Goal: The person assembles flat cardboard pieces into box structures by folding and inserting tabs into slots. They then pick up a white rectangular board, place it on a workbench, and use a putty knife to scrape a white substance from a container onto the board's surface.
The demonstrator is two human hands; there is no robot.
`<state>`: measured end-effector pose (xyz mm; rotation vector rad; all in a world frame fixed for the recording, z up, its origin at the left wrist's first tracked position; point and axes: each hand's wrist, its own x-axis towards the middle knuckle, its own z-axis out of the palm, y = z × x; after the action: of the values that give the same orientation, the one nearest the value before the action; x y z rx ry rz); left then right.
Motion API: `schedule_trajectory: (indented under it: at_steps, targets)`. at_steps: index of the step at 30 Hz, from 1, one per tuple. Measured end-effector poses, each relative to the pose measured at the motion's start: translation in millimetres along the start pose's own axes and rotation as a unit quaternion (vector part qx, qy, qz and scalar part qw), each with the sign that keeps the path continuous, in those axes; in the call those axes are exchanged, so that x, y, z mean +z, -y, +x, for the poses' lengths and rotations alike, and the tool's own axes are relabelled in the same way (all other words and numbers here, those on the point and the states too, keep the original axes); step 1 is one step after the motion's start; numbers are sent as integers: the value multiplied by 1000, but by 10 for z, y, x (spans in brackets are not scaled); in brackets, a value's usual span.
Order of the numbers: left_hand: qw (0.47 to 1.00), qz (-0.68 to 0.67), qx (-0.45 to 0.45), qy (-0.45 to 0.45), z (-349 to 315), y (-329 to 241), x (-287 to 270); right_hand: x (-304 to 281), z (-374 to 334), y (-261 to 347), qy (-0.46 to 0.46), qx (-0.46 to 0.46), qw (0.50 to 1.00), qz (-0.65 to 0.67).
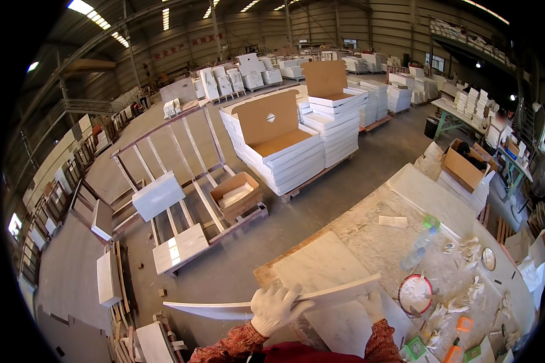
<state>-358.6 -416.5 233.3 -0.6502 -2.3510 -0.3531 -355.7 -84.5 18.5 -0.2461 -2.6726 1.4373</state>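
A long white stone slab [340, 291] is tilted nearly edge-on to me, and its left part reaches out past the worktable's edge. My left hand [277, 310], in a pale knitted glove, grips its upper edge near the middle. Closer to the slab's right end, my right hand [373, 304] holds it in a matching glove, the fingers partly hidden. Below and behind the slab, a veined marble tile [321, 260] lies flat on the dusty worktable [369, 224].
On the table's right lie a red-rimmed bucket [415, 293], a plastic bottle [412, 259], loose gloves [470, 251] and a green box [415, 348]. Ahead are a metal rack [191, 172] with a cardboard box [236, 195] and stacked white cartons [290, 163]. A person [496, 129] is at far right.
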Motion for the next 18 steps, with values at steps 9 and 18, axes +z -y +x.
schedule_trajectory:
  at_steps: [9,18]
  targets:
    - [993,-88,-70,31,-180,358,-116,312,-614,499,-207,8,955,210]
    - [901,-338,-232,141,-210,712,154,-249,-1424,1854,-234,145,961,-37]
